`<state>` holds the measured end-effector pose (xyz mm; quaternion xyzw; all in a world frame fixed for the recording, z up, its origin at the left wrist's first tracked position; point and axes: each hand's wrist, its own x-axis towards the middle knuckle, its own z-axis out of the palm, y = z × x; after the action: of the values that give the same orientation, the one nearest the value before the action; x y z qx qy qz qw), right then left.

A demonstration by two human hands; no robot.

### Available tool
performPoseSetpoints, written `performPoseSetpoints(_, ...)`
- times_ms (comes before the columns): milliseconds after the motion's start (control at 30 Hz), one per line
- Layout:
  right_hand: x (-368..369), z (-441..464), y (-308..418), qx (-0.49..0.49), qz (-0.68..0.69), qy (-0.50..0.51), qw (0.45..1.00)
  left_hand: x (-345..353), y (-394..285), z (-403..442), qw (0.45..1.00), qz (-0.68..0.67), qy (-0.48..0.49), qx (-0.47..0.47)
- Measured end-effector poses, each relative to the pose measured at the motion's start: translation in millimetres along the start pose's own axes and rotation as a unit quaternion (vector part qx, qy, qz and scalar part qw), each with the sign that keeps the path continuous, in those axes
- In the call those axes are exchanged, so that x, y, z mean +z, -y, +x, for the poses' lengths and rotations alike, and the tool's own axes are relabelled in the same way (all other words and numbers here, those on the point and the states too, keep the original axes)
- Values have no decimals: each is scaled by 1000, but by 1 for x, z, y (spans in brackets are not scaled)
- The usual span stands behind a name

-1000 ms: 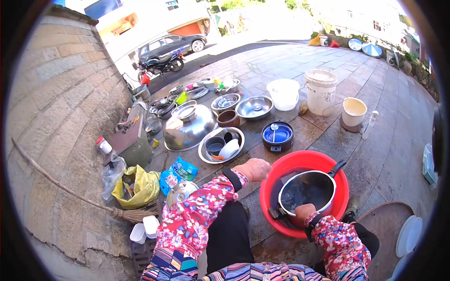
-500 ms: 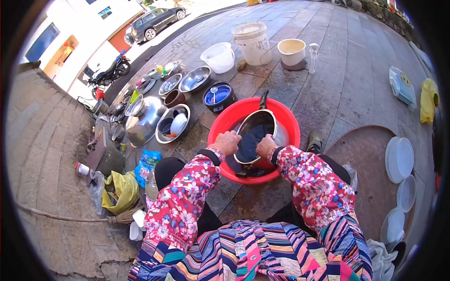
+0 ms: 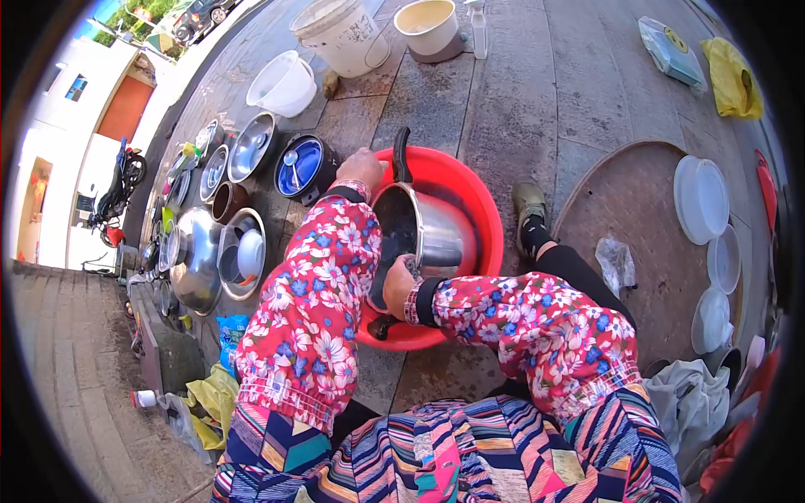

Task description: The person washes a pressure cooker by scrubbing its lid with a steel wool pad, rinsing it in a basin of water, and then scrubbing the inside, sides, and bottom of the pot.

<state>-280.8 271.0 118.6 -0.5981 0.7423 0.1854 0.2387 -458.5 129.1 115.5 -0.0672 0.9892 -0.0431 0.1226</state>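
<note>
Your right hand [image 3: 397,287] grasps the rim of the pot [image 3: 438,235]; your left hand [image 3: 363,168] is curled near the long handle [image 3: 402,157], its hold unclear. The pot lies tilted inside the red basin [image 3: 490,243], mouth leftward. Beyond your left hand, a blue-lined cooker [image 3: 303,168] rests on the paving [image 3: 511,101].
</note>
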Motion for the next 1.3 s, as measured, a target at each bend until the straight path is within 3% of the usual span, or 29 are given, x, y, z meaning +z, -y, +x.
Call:
performPoseSetpoints(33,2,1,-4,-4,10,-4,1000,37,13,40,998,-35,8,46)
performPoseSetpoints(67,4,2,-4,-12,22,-7,1000,44,3,44,981,-183,62,0)
performPoseSetpoints(133,1,-1,-6,-24,-3,14,1000,59,-17,53,867,-465,120,-133)
performPoseSetpoints(200,5,-3,-11,-40,-3,18,999,82,-22,73,825,-534,135,-126)
performPoseSetpoints(267,3,-1,-9,-57,17,2,998,86,-23,76,817,-548,130,-125)
performPoseSetpoints(367,23,32,5,-54,10,87,995,58,-46,54,807,-568,96,-128)
performPoseSetpoints(500,39,58,18,-82,39,134,987,26,-70,34,815,-576,27,-58)
performPoseSetpoints(600,14,3,-10,-116,95,5,989,-2,-83,-9,802,-592,-61,-40)
performPoseSetpoints(667,-7,-30,-16,-113,55,-2,992,-13,-80,-29,794,-603,-67,-43)
performPoseSetpoints(767,-5,-59,-33,-178,139,-152,962,-27,-75,-72,755,-646,-101,-47)
performPoseSetpoints(900,-3,-101,-33,-121,148,-201,961,-21,-51,-105,630,-761,-151,-26)
performPoseSetpoints(1000,0,-119,-40,-94,178,-239,950,-13,-26,-127,600,-778,-185,-6)
performPoseSetpoints(1067,-17,-134,-61,-28,290,-186,938,-12,-3,-162,556,-801,-219,0)
performPoseSetpoints(1167,-21,-126,-91,51,340,-278,897,0,19,-205,564,-791,-232,39)
performPoseSetpoints(1233,-31,-125,-101,61,431,-396,808,10,30,-234,563,-786,-247,59)
performPoseSetpoints(1267,-40,-126,-99,114,407,-403,811,15,33,-249,559,-788,-251,55)
performPoseSetpoints(1300,-42,-120,-92,95,357,-468,803,19,35,-263,560,-786,-253,66)
